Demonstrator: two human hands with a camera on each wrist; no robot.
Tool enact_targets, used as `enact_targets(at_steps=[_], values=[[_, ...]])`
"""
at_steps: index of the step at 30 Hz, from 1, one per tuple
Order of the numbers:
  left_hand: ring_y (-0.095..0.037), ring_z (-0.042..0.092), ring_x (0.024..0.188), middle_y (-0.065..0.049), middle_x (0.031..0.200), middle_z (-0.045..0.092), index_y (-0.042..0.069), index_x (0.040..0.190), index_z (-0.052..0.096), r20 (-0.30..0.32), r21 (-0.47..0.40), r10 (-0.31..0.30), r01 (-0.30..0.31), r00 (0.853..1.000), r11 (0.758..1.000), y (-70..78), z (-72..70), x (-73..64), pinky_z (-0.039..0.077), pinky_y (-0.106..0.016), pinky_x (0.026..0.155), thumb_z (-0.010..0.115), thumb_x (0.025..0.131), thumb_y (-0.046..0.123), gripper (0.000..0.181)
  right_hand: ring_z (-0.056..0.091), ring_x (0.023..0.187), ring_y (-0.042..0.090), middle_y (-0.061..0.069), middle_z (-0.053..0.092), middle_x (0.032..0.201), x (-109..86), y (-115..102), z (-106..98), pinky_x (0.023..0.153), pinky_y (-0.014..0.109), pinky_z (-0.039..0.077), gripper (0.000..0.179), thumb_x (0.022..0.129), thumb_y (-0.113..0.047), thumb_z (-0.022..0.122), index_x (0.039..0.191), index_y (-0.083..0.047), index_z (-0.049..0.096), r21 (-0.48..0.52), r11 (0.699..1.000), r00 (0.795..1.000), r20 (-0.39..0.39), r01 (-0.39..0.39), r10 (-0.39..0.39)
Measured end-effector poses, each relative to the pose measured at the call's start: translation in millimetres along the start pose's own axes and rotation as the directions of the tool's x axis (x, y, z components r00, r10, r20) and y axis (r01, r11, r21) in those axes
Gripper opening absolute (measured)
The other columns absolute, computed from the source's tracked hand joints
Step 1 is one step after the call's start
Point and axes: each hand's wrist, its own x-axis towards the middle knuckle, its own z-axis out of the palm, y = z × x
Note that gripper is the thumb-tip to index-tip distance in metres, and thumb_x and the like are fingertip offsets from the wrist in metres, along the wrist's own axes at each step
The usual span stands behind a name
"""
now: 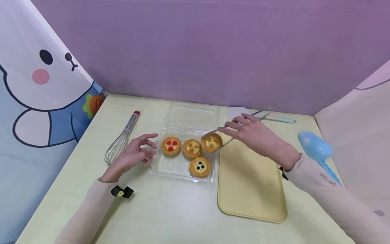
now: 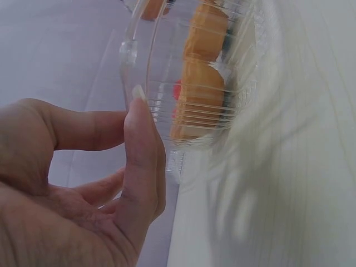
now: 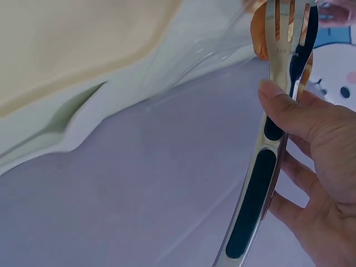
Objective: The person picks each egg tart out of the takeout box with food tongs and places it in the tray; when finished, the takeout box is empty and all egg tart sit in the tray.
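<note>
My right hand (image 1: 256, 132) grips metal tongs (image 3: 253, 194) with dark inlaid handles. Between the tong tips is a round tart (image 1: 211, 143) with a yellow wedge pattern, over the right side of a clear plastic container (image 1: 173, 167). Inside that container sit a tart with red pieces (image 1: 171, 146), another wedge-patterned tart (image 1: 192, 149) and one with dark berries (image 1: 200, 167). At the container's left side is my left hand (image 1: 135, 152), its fingers relaxed and apart, fingertips right at the rim in the left wrist view.
A beige tray (image 1: 253, 189) lies right of the container, whose clear lid (image 1: 192, 115) is folded back. A whisk (image 1: 123, 139) lies at left. Behind my right hand is a spatula with a pale teal handle (image 1: 284, 119); a blue scoop (image 1: 315, 145) lies far right.
</note>
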Motion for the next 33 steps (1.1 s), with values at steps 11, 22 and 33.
enact_targets(at_steps=[11,22,33], values=[[-0.015,0.064,0.073,-0.026,0.124,0.054,0.008,0.162,0.034,0.004,0.005,0.014,-0.014,1.000,1.000,0.1,-1.9,-1.5,0.062,-0.031,0.063,0.061,0.096,-0.003,0.072,0.063,0.119,0.035,0.008,0.071,0.131,-35.2,35.8,17.7,0.110,0.054,0.051,0.068,0.085,0.015,0.068,0.145,-0.017,0.062,0.025,0.995,0.995,0.025,-0.096,0.096],[-0.015,0.064,0.072,-0.026,0.124,0.055,0.008,0.162,0.032,0.015,-0.003,0.008,-0.008,1.000,1.000,0.8,0.0,-2.3,0.062,-0.032,0.063,0.062,0.096,-0.003,0.073,0.065,0.117,0.035,0.009,0.071,0.130,-42.7,45.1,46.4,0.101,0.054,0.056,0.068,0.084,0.019,0.066,0.143,-0.014,0.063,0.048,0.991,0.989,0.086,-0.122,0.117],[-0.015,0.064,0.073,-0.025,0.123,0.055,0.007,0.161,0.034,0.006,0.007,0.010,-0.010,1.000,1.000,-1.9,-0.4,-0.4,0.062,-0.031,0.063,0.060,0.096,-0.004,0.071,0.065,0.114,0.033,0.008,0.072,0.129,-35.1,46.5,56.2,0.099,0.051,0.057,0.064,0.084,0.016,0.071,0.140,-0.014,0.065,-0.018,0.995,0.990,0.096,-0.100,0.102]])
